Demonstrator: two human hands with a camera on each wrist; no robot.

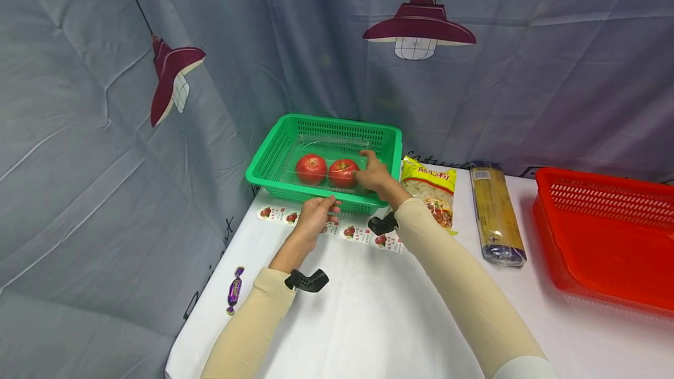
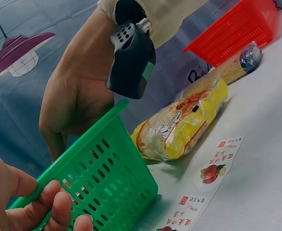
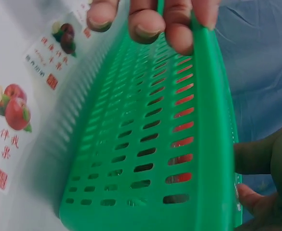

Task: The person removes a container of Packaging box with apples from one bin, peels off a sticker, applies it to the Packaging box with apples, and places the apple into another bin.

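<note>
The slotted basket is green, the apples inside red. Right of the slotted basket: a yellow macaroni bag lettered red, a golden pasta pack with dark blue ends, a red crate. In front: white labels patterned with red fruit. Behind: a grey-blue curtain printed with maroon lamps.

Readable text: row of labels, yellow packet, backdrop lettering.
Labels along near side of green basket: "健康伴我", "苹果", small "APPLE"; red seals too small to read. Yellow packet right of basket: red "通心粉". Long pack farther right: barcode, digits illegible. Backdrop, far edge of worktop: partly hidden lettering, roughly "…ture". Purple wrapper, near left: print illegible.
</note>
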